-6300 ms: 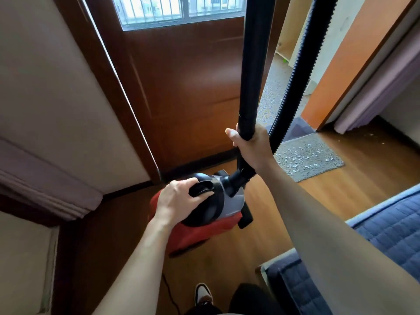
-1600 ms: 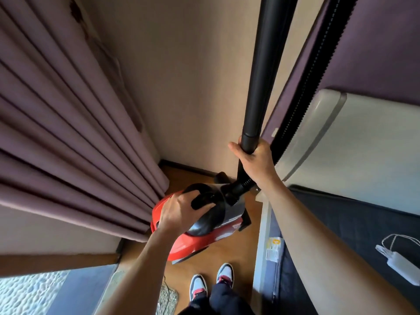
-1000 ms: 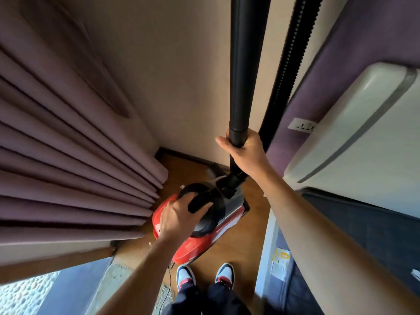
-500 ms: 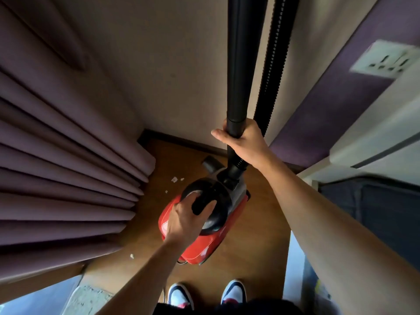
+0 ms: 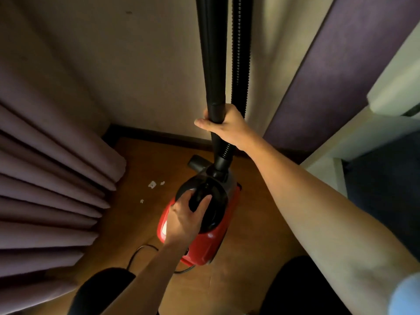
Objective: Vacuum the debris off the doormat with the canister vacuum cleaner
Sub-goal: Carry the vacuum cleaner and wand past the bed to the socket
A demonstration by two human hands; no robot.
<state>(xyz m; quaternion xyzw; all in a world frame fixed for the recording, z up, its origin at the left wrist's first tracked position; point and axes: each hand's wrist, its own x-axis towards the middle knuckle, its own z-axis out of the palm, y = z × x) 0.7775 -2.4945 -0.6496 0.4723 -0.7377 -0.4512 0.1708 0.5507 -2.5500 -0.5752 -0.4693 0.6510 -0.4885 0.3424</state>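
The red and black canister vacuum point(image 5: 211, 244) sits low over the wooden floor in a corner of the room. My left hand point(image 5: 185, 220) grips its black carry handle on top. My right hand point(image 5: 223, 125) holds the black wand tube point(image 5: 212, 55) upright, with the ribbed black hose point(image 5: 241, 53) running up just behind it. A black nozzle piece point(image 5: 196, 163) pokes out beyond the canister's front. The doormat is out of view.
Purple curtain folds point(image 5: 52, 185) hang close on the left. A beige wall with dark skirting point(image 5: 159, 137) is straight ahead. A purple panel and a white bed frame point(image 5: 363, 135) stand on the right. Small white scraps point(image 5: 152, 184) and a power cord point(image 5: 141, 252) lie on the floor.
I have turned away from the doormat into the corner, carrying the canister. In the last second it has come lower toward the floor, and my view has tilted down. Both grips are unchanged.
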